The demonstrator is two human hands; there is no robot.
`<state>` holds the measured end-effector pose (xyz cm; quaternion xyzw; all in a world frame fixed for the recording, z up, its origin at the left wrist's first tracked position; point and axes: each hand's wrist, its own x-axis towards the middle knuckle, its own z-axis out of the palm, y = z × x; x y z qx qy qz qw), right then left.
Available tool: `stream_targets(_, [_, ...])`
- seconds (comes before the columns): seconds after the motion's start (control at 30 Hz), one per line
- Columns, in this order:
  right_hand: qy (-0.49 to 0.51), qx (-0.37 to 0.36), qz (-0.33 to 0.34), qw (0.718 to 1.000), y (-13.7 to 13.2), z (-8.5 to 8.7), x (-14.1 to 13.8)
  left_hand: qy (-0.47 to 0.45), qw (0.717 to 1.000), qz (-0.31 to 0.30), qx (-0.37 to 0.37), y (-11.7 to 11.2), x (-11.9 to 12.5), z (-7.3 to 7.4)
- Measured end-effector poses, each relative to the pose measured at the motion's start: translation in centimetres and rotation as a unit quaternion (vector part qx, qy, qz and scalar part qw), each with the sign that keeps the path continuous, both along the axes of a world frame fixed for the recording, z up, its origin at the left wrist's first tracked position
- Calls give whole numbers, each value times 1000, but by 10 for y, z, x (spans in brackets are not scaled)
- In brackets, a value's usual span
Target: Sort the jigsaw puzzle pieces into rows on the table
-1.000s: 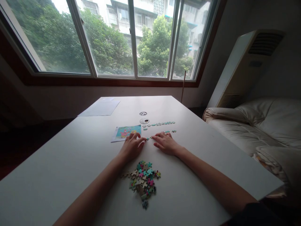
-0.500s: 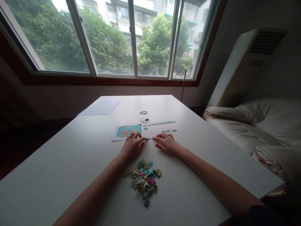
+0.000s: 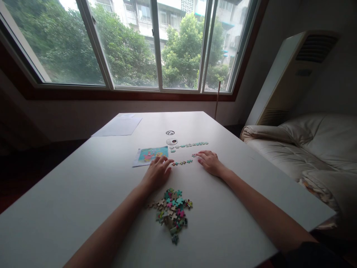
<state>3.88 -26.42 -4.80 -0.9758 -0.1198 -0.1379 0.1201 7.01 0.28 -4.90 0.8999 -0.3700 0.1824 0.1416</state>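
My left hand (image 3: 157, 172) lies flat on the white table (image 3: 83, 186), fingers spread, just left of a short row of joined puzzle pieces (image 3: 182, 162). My right hand (image 3: 209, 162) rests palm down to the right of that row, fingertips touching a few small pieces (image 3: 194, 155). A longer row of teal pieces (image 3: 189, 144) lies farther back. A heap of loose coloured puzzle pieces (image 3: 172, 211) sits close to me between my forearms. A picture card (image 3: 151, 155) with a cartoon image lies just beyond my left hand.
A sheet of paper (image 3: 118, 125) lies at the table's far left. Two round cable holes (image 3: 170, 137) sit mid-table. A padded sofa (image 3: 312, 149) and a standing air conditioner (image 3: 287, 78) are to the right. Large windows (image 3: 134, 44) span the wall ahead.
My right hand slid to the right and a little back, uncovering the short row of joined pieces. My left hand stayed almost in place.
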Motion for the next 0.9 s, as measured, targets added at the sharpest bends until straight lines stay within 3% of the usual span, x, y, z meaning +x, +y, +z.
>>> stream_targets(0.2, [25,-8,31,999,4,-2,3,0,1000,1,5,0,0,0])
stream_targets(0.7, [-2,-15,26,1000,0,-9,0,-6,1000,-5,-3,0,1,-1])
stream_targets(0.9, [-17,-4,35,999,2,-4,-8,-8,1000,-9,-5,1,2,-2])
